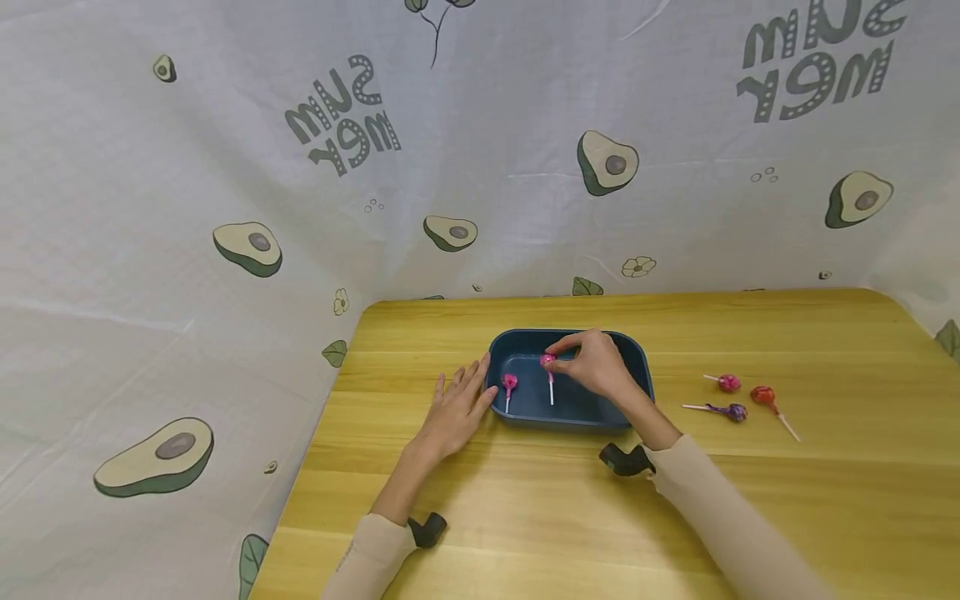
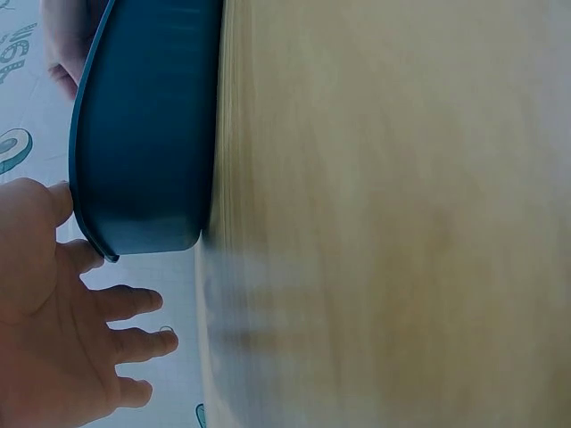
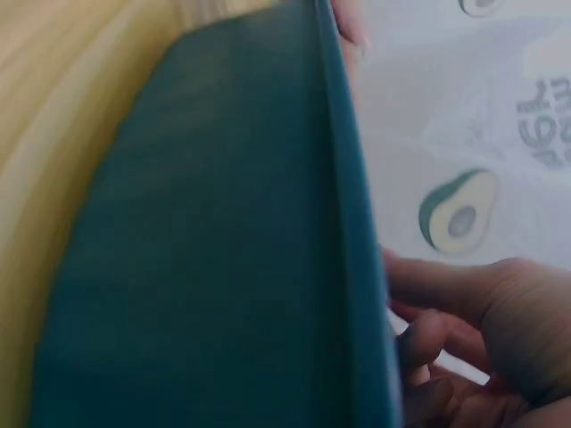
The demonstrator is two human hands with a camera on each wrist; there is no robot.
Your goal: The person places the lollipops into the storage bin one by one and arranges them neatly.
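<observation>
A dark blue tray [image 1: 570, 423] stands on the wooden table, with one pink lollipop [image 1: 509, 382] lying in its left part. Over the tray's middle, my right hand [image 1: 596, 363] pinches another pink lollipop [image 1: 548, 362] by its head, the white stick pointing toward me. In the right wrist view the tray wall [image 3: 214, 223] hides much of what the right hand [image 3: 500, 330] holds. My left hand [image 1: 456, 410] touches the tray's left end, fingers extended. Seen from the left wrist, the thumb and index of the left hand [image 2: 62, 312] meet the tray's rim [image 2: 89, 214].
Right of the tray lie a pink lollipop [image 1: 728, 382], a purple lollipop [image 1: 737, 412] and a red-orange lollipop [image 1: 763, 396]. The wooden table [image 1: 540, 517] extends to a white cloth [image 1: 517, 192] printed with avocados, hanging behind and at the left.
</observation>
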